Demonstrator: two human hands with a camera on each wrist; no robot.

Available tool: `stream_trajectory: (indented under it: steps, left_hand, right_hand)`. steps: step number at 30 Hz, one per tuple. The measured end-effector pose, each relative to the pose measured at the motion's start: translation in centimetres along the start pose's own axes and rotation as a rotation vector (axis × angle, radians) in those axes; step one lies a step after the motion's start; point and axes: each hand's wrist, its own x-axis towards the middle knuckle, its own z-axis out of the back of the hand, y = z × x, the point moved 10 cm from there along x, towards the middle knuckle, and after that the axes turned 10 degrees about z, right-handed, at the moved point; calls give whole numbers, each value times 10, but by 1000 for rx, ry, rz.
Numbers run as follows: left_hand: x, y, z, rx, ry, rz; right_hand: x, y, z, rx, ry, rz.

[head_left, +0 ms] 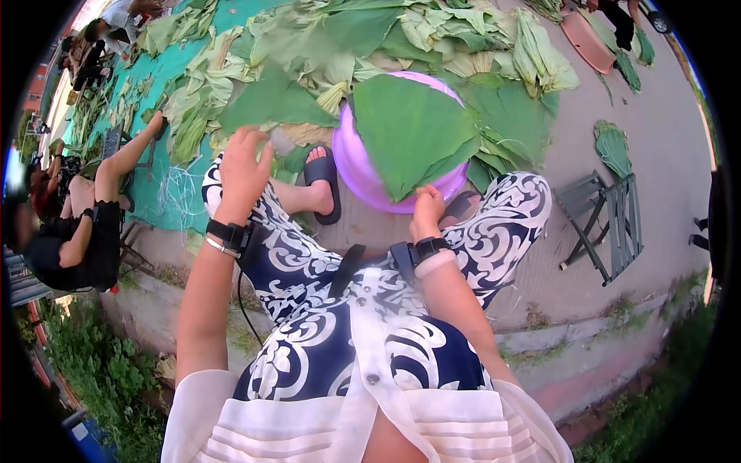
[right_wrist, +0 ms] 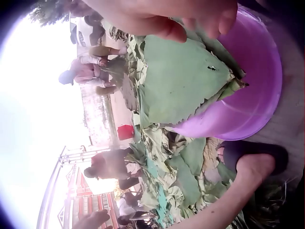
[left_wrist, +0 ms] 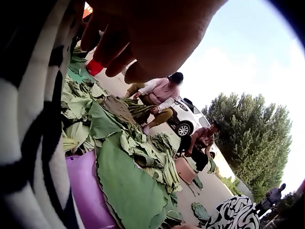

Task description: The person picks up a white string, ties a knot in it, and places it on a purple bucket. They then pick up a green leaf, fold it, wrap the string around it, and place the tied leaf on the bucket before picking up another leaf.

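A large green leaf [head_left: 413, 131] lies over the purple basin [head_left: 349, 174] between the person's feet, with further leaf edges beneath it. The right hand [head_left: 427, 208] is at the basin's near rim, its fingertips right at the leaf's edge. In the right wrist view, the thumb and fingers overlap the leaf's face; I cannot tell whether they pinch it. Over the left knee, the left hand [head_left: 243, 174] is raised with relaxed fingers and nothing in it. The left wrist view shows its fingers hanging loosely above the leaves.
Heaped leaves [head_left: 270, 62] spread behind the basin over a green sheet [head_left: 166, 208]. A folding stool [head_left: 606, 224] stands at right, with a pink tub [head_left: 588, 42] farther off. Seated people [left_wrist: 164, 98] surround the heap. A sandalled foot [head_left: 323, 185] is left of the basin.
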Motion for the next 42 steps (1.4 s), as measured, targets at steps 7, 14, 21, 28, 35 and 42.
stream_trajectory:
  steps: [7,14,21,28,35,42]
  left_hand:
    - [-68,-13,-203,-491,566,337]
    - [-138,-9,-312,-594,847,583]
    - [-139,-15,-333,-558,852,558]
    - [-142,-20,-323,-418,810,674]
    - [-143,-20,-324,-366,800,811]
    - [-150,-14,-342,-428,796,847]
  right_hand:
    - [18,-51,-3,-60,127,-198]
    - [0,-64,-14,-45,231,-465]
    - [-4,-59,-14,-77,198,-527]
    - [-21,-21,-32,125,252,-511]
    - [-15,-27,-31,192,295,-513]
    - [-15,-32,-28,188,266,-542]
